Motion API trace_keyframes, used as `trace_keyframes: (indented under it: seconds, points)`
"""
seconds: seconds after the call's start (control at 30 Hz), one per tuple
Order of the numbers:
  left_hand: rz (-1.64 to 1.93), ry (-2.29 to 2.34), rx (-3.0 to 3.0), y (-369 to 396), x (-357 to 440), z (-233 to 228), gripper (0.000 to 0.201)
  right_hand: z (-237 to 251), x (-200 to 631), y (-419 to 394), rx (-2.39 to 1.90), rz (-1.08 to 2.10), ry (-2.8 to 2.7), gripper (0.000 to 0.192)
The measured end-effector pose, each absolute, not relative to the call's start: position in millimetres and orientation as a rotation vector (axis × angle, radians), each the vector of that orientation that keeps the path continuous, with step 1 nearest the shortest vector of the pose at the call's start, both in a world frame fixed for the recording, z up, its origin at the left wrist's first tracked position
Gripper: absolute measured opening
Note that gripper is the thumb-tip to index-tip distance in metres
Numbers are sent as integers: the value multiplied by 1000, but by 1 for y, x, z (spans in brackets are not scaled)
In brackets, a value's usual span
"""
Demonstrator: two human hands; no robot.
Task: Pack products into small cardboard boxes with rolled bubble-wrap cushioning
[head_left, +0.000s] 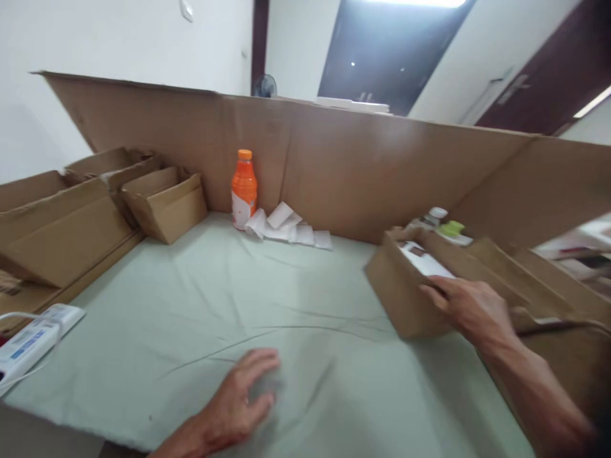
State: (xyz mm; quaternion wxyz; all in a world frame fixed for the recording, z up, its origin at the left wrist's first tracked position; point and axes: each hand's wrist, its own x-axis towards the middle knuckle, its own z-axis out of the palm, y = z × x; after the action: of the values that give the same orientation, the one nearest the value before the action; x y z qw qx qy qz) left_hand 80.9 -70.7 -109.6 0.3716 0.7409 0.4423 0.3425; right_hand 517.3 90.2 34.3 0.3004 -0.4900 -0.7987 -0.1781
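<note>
your right hand (470,306) is resting on the top edge of a small open cardboard box (405,296) at the right side of the table. the fingers (436,291) are lying stretched over the rim and are touching a white card (426,259) that is sitting inside the box; the hand is not closing around anything, it is only pressing flat on it. your left hand (238,397) is lying low on the pale green cloth (238,305), near the front edge, with the fingers spread wide and holding nothing.

the small box is standing on the cloth, well apart from the left hand. just behind it you are seeing a white bottle cap (437,214) and a green piece (452,228), too blurred to name. an orange bottle (244,189) is standing upright against the tall cardboard wall (334,165) at the back, and white paper slips (286,229) are lying just beside it. more empty cartons (95,210) are piling at the left, and a white power strip (33,337) is lying near the left edge.
</note>
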Motion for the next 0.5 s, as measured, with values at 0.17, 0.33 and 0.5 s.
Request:
trace_keyframes:
  seconds: [0.17, 0.33, 0.5]
  points:
    - [1097, 1464, 1685, -55, 53, -96, 62, 48, 412, 16, -1154, -391, -2436, 22]
    - [1192, 1563, 1515, -56, 44, -103, 81, 63, 378, -23, -915, 148, -2369, 27]
    - [1197, 1671, 1391, -64, 26, -114, 80, 9, 391, -16, -1422, 549, -1763, 33]
